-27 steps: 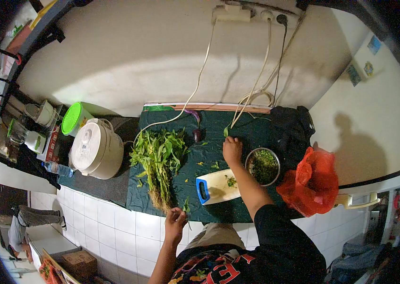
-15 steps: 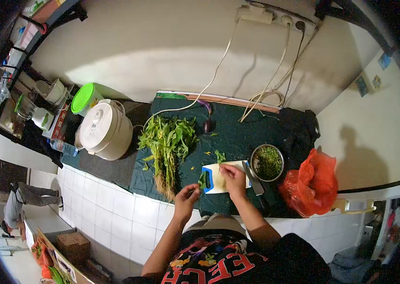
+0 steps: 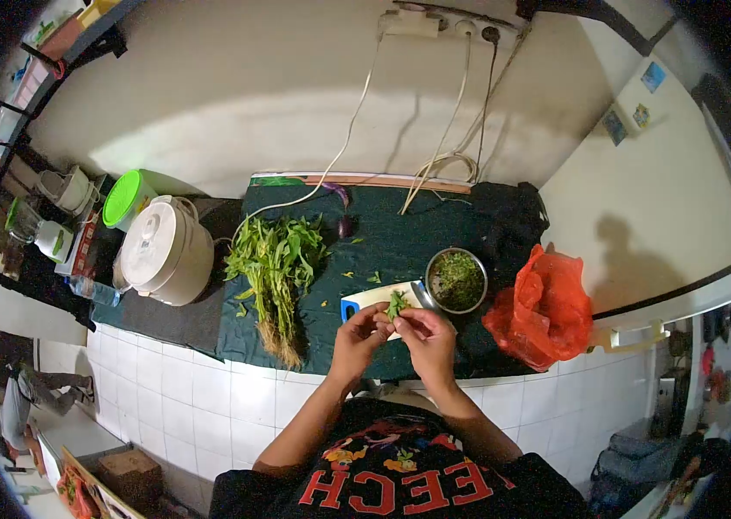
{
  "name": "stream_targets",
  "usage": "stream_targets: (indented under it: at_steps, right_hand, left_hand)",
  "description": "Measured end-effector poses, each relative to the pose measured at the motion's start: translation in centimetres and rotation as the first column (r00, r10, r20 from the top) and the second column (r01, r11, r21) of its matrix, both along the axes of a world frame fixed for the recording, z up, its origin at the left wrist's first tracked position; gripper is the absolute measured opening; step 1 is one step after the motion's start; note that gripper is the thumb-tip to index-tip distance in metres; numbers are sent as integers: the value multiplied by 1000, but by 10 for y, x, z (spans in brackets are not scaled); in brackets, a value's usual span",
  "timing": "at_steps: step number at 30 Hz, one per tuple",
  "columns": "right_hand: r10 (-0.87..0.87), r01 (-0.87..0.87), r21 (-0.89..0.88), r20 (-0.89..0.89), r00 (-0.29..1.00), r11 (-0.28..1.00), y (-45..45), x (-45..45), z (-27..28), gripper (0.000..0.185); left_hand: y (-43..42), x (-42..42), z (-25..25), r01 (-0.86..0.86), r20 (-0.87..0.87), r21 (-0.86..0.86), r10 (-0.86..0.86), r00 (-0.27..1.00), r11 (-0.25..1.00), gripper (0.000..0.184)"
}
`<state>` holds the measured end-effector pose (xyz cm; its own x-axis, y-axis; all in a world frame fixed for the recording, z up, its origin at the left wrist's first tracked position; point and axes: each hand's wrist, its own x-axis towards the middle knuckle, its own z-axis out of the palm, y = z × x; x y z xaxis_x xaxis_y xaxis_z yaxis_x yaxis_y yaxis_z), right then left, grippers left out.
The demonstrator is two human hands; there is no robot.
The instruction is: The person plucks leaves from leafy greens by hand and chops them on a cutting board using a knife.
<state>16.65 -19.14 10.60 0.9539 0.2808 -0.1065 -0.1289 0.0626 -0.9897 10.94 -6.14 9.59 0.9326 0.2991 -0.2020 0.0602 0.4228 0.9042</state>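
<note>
My left hand (image 3: 359, 340) and my right hand (image 3: 428, 339) are close together over the near side of the white cutting board (image 3: 369, 297) with a blue handle. Their fingertips pinch a small sprig of green leaves (image 3: 397, 304). A knife (image 3: 423, 295) lies on the board's right side, partly hidden by my right hand. Just beyond it stands a round metal bowl (image 3: 485, 284) of chopped greens (image 3: 456, 278). To the left lies a big bunch of leafy greens (image 3: 277, 259), roots towards me.
A purple eggplant (image 3: 345, 227) lies behind the board. On the right sits a red plastic bag (image 3: 543, 311). A white rice cooker (image 3: 166, 251) and a green-lidded tub (image 3: 128, 199) stand on the left. Cords hang from wall sockets. Another person (image 3: 28, 398) is at far left.
My hands have come together, and the leaves are now between both sets of fingertips. A sprig beyond the board no longer shows in the same place. The whole view has shifted.
</note>
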Motion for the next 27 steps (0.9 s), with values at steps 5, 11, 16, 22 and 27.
stream_targets:
  at_steps: [5, 11, 16, 22, 27]
  right_hand:
    - [27, -26, -69, 12, 1000, 997, -9, -5, 13, 19]
    - [-3, 10, -139, 53, 999, 990, -13, -5, 13, 21]
    - [-64, 74, -79, 120, 991, 994, -10, -6, 8, 23]
    - [-103, 111, -44, 143, 984, 993, -11, -2, 15, 18]
    - [-20, 48, -139, 201, 979, 989, -19, -3, 20, 17]
  left_hand:
    - [-8, 1, 5, 3, 24, -20, -3, 1000, 1000, 50]
    - [-10, 6, 9, 16, -2, -43, -16, 1000, 999, 49]
    - [-8, 9, 9, -5, 69, -28, 7, 998, 1000, 47]
    - [-9, 17, 19, -105, -17, -102, 104, 994, 989, 55]
    - [3, 28, 4, 108, 14, -424, -113, 993, 899, 47]
